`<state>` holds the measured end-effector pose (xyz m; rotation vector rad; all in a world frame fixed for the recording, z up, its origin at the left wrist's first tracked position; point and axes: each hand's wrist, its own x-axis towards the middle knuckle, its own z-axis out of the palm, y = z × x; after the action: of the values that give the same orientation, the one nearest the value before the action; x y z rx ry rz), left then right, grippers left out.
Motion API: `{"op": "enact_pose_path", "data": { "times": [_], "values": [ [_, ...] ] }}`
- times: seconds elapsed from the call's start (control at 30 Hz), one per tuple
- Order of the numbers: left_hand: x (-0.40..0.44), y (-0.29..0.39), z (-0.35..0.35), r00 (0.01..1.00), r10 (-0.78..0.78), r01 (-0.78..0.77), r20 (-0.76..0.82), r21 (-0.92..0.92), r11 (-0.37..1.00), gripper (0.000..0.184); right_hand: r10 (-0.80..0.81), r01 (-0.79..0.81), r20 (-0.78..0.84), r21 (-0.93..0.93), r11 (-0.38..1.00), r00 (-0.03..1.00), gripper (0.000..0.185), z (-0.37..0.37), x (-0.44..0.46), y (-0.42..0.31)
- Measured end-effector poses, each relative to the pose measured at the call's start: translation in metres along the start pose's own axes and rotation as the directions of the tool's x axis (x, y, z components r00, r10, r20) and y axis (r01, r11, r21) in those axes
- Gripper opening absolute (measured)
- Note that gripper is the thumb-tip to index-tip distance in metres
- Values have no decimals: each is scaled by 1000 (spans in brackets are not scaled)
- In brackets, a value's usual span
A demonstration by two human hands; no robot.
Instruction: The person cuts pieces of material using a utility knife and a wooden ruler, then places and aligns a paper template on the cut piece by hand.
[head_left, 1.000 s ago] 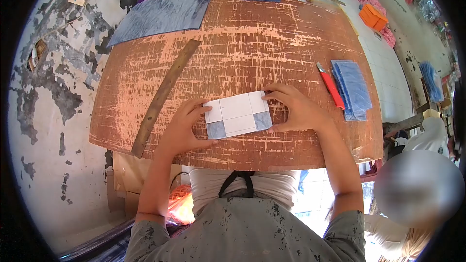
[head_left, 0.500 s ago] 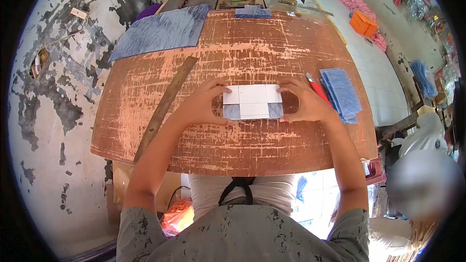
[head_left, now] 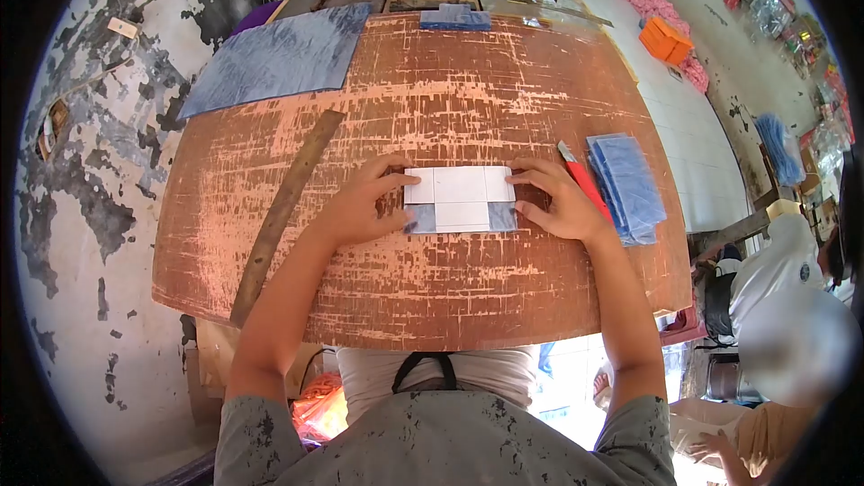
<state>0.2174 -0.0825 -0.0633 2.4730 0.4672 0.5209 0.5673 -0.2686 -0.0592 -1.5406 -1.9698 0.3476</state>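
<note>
A white piece with ruled lines (head_left: 461, 186) lies over a blue-grey marbled piece (head_left: 503, 217) on the worn brown board. My left hand (head_left: 367, 202) is at the left edge of the two layers, fingertips on the white piece's upper left corner. At the right edge is my right hand (head_left: 560, 200), its fingertips on the upper right corner and its thumb near the blue-grey piece. Both hands curve round the pieces with fingers and thumb apart. The white piece's middle part reaches down over the blue-grey one, whose corners show on either side.
A long dark strip (head_left: 286, 216) lies left of my hands. To the right are a red cutter (head_left: 587, 184) and stacked blue pieces (head_left: 627, 187). A marbled sheet (head_left: 274, 61) and a small blue stack (head_left: 455, 18) lie at the far edge. Another person (head_left: 776, 261) is at the right.
From a tilted position, the white and blue-grey pieces have been turned straight and shifted right between my hands. The view has shifted too, and my left thumb has moved slightly.
</note>
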Motion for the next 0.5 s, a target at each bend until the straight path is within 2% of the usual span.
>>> {"op": "enact_pose_path", "data": {
  "times": [0.03,0.1,0.33,0.5],
  "values": [
    [0,1,0,1000,-2,2,3,-3,1000,57,11,-11,-12,13,1000,1000,44,0,1,-4],
    [1,5,-1,1000,-3,4,-15,35,999,42,24,-23,-23,28,999,999,38,0,2,-7],
    [3,12,-2,997,-79,79,-9,-38,996,40,30,-28,-51,30,999,998,35,2,3,-9],
    [1,6,-1,999,0,1,-44,25,1000,40,28,-26,-53,39,999,998,36,1,4,-9]
  ]
}}
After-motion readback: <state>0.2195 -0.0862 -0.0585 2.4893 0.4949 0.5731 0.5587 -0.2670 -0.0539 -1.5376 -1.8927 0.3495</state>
